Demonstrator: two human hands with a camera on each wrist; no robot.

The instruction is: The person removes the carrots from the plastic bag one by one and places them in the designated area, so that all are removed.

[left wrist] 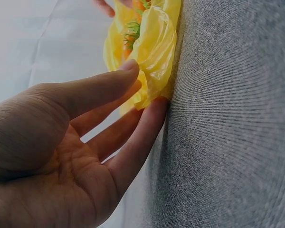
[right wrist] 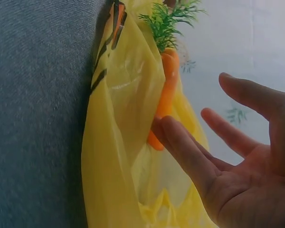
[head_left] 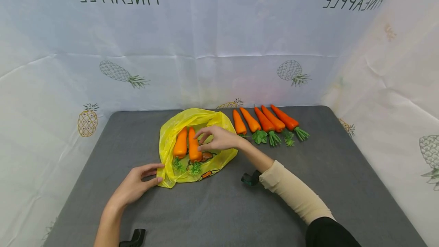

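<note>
A yellow plastic bag point(head_left: 164, 144) lies spread on the grey table, its rim raised around two orange carrots with leafy green tops. The left carrot point(head_left: 180, 144) and the right carrot point(head_left: 194, 146) lie side by side, tops toward the near edge. My left hand point(head_left: 137, 182) pinches the bag's near left corner between thumb and fingers; the left wrist view shows the thumb point(left wrist: 126, 71) at the yellow film. Above the bag, my right hand point(head_left: 217, 139) reaches over the right carrot, thumb spread from the fingers. In the right wrist view its fingertips point(right wrist: 168, 126) overlap the carrot point(right wrist: 168, 85).
Several more carrots point(head_left: 263, 119) lie in a row behind and right of the bag, some with green tops toward me. A dark wrist-camera piece point(head_left: 251, 178) shows beside the right wrist. White cloth with pineapple prints point(head_left: 212, 41) hangs around the grey table point(head_left: 219, 216).
</note>
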